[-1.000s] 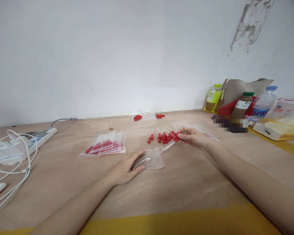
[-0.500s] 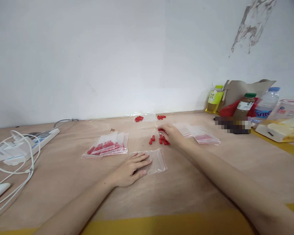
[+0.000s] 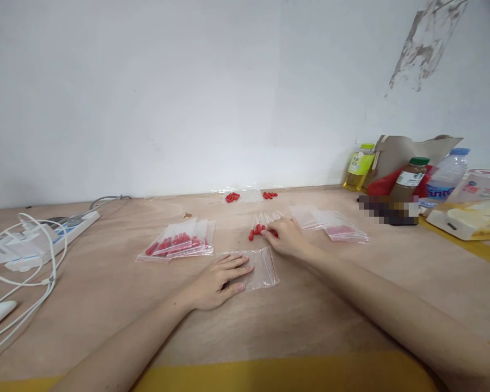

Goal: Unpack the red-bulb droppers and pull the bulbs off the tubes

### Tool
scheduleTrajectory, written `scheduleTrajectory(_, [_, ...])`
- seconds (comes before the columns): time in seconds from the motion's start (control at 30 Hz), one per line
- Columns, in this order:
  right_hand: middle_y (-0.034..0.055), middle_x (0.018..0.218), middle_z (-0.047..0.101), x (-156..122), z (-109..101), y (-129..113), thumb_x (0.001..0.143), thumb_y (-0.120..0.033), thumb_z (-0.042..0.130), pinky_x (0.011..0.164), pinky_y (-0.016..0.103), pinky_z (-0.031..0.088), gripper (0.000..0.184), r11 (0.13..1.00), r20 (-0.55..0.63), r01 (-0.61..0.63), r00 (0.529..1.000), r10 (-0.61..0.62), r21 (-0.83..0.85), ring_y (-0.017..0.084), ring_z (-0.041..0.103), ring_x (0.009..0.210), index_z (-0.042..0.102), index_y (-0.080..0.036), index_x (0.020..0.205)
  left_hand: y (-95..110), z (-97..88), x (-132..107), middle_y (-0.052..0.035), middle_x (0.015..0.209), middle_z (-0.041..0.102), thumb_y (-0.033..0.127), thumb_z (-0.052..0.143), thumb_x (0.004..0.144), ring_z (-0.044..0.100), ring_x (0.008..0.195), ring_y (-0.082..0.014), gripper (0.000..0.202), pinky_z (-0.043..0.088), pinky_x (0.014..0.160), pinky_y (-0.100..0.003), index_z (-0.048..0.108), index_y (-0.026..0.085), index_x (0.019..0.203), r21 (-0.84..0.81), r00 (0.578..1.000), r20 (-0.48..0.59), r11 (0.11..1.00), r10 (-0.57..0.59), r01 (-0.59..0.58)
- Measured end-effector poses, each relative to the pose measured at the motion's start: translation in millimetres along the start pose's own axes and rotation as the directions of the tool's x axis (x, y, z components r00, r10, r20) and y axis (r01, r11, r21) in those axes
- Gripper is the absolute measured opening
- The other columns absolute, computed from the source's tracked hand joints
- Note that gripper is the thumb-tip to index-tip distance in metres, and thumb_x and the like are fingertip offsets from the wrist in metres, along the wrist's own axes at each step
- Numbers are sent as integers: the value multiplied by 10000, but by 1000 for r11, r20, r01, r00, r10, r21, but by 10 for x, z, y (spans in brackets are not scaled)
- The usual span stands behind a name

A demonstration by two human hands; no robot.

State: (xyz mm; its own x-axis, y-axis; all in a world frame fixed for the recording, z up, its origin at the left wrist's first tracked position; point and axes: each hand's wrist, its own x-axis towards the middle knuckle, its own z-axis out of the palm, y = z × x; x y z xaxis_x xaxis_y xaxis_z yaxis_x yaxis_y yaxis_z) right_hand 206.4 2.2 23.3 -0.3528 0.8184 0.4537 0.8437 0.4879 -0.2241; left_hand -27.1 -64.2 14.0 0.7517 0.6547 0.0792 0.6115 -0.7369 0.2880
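My left hand [image 3: 224, 280] lies flat with its fingers spread, pressing on a clear zip bag [image 3: 263, 269] on the table. Just beyond the bag, my right hand [image 3: 286, 235] bends its fingers over a small row of red-ended pieces [image 3: 251, 234] with thin whitish points facing the wall. Its thumb and fingertips close at the red ends; the exact grip is partly hidden. To the left rests a stack of zip bags [image 3: 179, 242] with red pieces inside. Right of my right hand is a fanned pile of flat zip bags [image 3: 337, 226].
By the wall lie two small groups of red pieces [image 3: 232, 197] on clear plastic. A power strip [image 3: 79, 231] with white cables [image 3: 51, 283] occupies the left side. Several bottles [image 3: 408, 179], a grey bag [image 3: 420, 144] and a tissue pack [image 3: 469, 212] stand at the right.
My right hand has come slightly nearer and lower, from the pointed ends to the red ends of the row. The pieces sit closer together. My left hand stays on the bag.
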Motion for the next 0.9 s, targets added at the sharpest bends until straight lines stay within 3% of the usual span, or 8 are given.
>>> scheduleTrajectory(0.17, [35, 720, 646, -284, -52, -150, 679, -645, 497, 675, 274, 333, 465, 956, 157, -263, 958, 241, 134, 181, 565, 733, 628, -199, 665, 9, 6, 4, -9, 1411, 289, 405, 361, 886, 231, 1306, -199, 473, 177, 1077, -422, 285, 304, 1342, -3, 1000, -18, 1000, -7, 7])
scheduleTrajectory(0.3, [11, 718, 625, -414, 42, -246, 612, -463, 646, 680, 277, 338, 266, 946, 188, -267, 954, 233, 185, 185, 546, 769, 603, -203, 640, 35, 14, -1, -30, 1402, 313, 412, 387, 873, 264, 1292, -203, 546, 217, 1069, -411, 211, 275, 1371, -20, 998, -57, 999, -37, 36])
scheduleTrajectory(0.4, [-9, 615, 579, -419, 120, -257, 683, -325, 586, 596, 241, 359, 167, 881, 178, -225, 970, 163, 417, 131, 530, 627, 534, -176, 628, 40, 35, -7, -34, 1434, 235, 412, 399, 866, 218, 1309, -212, 603, 226, 1067, -411, 137, 263, 1389, -30, 991, -123, 998, -54, 51])
scheduleTrajectory(0.53, [-16, 591, 547, -290, 26, -34, 725, -351, 530, 499, 223, 382, 193, 726, -19, -138, 979, 204, 674, 118, 518, 538, 450, -185, 667, 7, 75, -19, -52, 1462, 122, 427, 411, 855, 162, 1325, -218, 702, 216, 1071, -418, 10, 235, 1399, -57, 970, -196, 989, -143, 134])
scheduleTrajectory(0.63, [12, 664, 591, -167, -198, 368, 776, -345, 483, 563, 249, 405, 163, 893, -389, -47, 889, 242, 447, 133, 541, 575, 479, -187, 737, -14, 85, -22, -51, 1460, 133, 433, 408, 854, 180, 1321, -209, 702, 230, 1070, -404, 10, 237, 1398, -73, 969, -177, 984, -171, 160])
scheduleTrajectory(0.7, [40, 703, 619, -127, -325, 682, 790, -261, 447, 698, 294, 405, 116, 995, -569, -32, 819, 80, 95, 156, 562, 658, 500, -184, 721, -13, 80, -21, -46, 1457, 153, 431, 402, 857, 189, 1319, -208, 678, 236, 1069, -397, 41, 242, 1399, -68, 973, -169, 986, -159, 150])
scheduleTrajectory(0.77, [58, 805, 652, -134, -383, 953, 797, -196, 420, 833, 336, 351, 130, 978, -580, -71, 813, -56, -194, 160, 566, 716, 531, -181, 730, -2, 71, -18, -41, 1454, 168, 434, 399, 858, 198, 1316, -207, 661, 240, 1067, -388, 68, 244, 1398, -59, 974, -164, 987, -156, 149])
scheduleTrajectory(0.9, [66, 803, 665, -217, -346, 1222, 791, -126, 400, 914, 379, 259, 196, 864, -374, -149, 926, -48, -480, 158, 560, 700, 581, -169, 728, 27, 56, -14, -29, 1449, 187, 446, 384, 862, 196, 1317, -203, 620, 236, 1068, -377, 126, 252, 1391, -35, 975, -151, 987, -162, 159])
